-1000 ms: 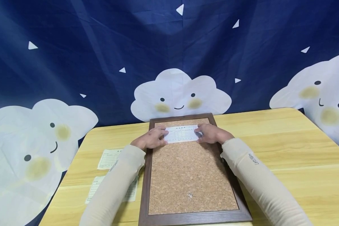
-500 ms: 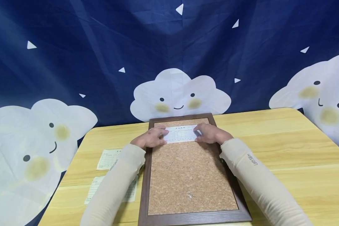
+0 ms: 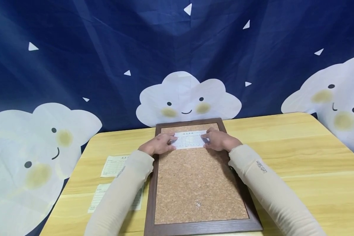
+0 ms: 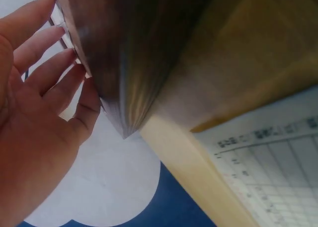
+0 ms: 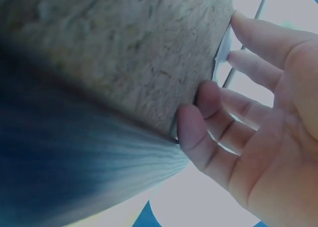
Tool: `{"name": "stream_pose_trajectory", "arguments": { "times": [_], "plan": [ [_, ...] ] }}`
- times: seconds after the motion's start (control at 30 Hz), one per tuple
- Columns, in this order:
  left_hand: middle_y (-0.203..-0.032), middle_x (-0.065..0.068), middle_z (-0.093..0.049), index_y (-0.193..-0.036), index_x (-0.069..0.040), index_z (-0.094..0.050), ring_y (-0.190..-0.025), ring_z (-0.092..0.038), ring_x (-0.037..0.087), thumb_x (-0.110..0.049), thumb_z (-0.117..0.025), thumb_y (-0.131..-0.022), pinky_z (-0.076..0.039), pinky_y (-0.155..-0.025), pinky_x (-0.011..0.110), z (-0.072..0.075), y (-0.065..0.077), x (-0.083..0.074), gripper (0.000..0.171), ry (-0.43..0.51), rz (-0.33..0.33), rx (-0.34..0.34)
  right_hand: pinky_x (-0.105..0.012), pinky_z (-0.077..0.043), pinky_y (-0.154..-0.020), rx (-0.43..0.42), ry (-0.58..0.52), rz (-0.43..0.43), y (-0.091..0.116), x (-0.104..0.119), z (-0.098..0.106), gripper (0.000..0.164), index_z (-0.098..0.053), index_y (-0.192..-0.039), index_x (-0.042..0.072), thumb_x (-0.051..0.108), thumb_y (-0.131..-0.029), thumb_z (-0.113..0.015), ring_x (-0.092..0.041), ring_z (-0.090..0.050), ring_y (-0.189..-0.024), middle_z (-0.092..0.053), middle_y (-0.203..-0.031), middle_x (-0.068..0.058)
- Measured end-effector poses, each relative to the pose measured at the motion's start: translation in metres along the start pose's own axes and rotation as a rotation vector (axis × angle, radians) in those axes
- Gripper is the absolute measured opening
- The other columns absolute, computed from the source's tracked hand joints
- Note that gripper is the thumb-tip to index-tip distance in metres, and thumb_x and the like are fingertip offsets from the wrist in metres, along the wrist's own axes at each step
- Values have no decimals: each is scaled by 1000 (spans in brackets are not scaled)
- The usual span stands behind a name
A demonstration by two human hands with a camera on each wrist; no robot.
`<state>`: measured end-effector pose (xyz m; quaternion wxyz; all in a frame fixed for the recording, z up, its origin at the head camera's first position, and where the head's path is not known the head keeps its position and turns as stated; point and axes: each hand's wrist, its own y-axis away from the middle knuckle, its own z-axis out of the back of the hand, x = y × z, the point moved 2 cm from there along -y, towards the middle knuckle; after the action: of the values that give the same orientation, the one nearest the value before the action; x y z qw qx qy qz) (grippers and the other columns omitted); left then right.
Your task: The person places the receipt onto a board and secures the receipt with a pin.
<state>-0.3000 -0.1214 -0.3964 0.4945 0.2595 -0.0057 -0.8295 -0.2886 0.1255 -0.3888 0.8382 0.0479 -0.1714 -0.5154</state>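
Observation:
A printed paper form (image 3: 190,140) lies flat across the far part of a cork board (image 3: 200,183) with a dark brown frame (image 3: 151,196). At the form's left end rests my left hand (image 3: 159,143), thumb and fingers spread over the edge. My right hand (image 3: 219,139) touches the right end the same way, fingertips slightly bent. In the left wrist view the left hand (image 4: 44,103) reaches its fairly straight fingers over the frame's side. Fingers of the right hand (image 5: 268,127) meet the cork in the right wrist view; the form is barely visible there.
Two similar printed forms, an upper one (image 3: 113,165) and a lower one (image 3: 99,197), lie on the wooden table (image 3: 298,147) left of the board, partly hidden by my left sleeve. Behind the table hangs a blue cloth (image 3: 165,39) with white clouds.
Both hands stay at the ends of the form with only slight shifts; the left has edged a little to the right. Form and board look unmoved.

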Motion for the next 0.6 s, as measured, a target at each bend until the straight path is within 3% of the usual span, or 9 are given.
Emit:
{"name": "stream_pose_trajectory", "arguments": {
  "times": [0.27, 0.6],
  "plan": [
    [-161, 10, -29, -147, -8, -50, -149, -23, 29, -22, -66, -99, -23, -119, 45, 0, 3, 3, 53, 23, 28, -27, -46, -43, -105, -10, 54, 14, 3, 2, 2, 52, -50, -144, -3, 22, -100, -62, -37, -50, -127, -48, -138, -27],
    [-161, 8, -30, -145, -8, -52, -148, -23, 28, -21, -68, -97, -24, -118, 44, -2, 2, 6, 53, 90, 28, -40, -48, -45, -103, -25, 33, -9, 6, -2, 2, 46, -55, -141, 1, 17, -99, -63, -39, -53, -123, -52, -135, -26]
  ]
}}
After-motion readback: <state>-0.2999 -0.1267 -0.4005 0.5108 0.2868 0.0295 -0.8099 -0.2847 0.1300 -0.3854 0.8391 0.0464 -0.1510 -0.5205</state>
